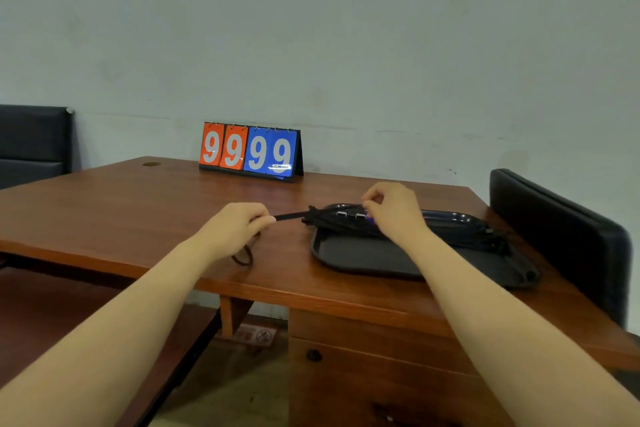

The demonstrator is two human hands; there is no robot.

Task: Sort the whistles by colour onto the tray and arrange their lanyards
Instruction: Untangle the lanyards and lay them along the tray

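Observation:
A black tray lies on the wooden table, right of centre. Black lanyards are bunched at its far left rim, and more trail along its right side. My left hand pinches one black lanyard strap, which runs taut to the bunch; a loop of cord hangs below that hand. My right hand is over the tray's far edge and pinches something small at the bunch. A purple whistle shows just under its fingers. Small silver clips sit beside it.
A flip scoreboard reading 99 in red and 99 in blue stands at the table's far edge by the wall. Dark padded chairs stand at the left and right. A lower wooden surface lies to the left.

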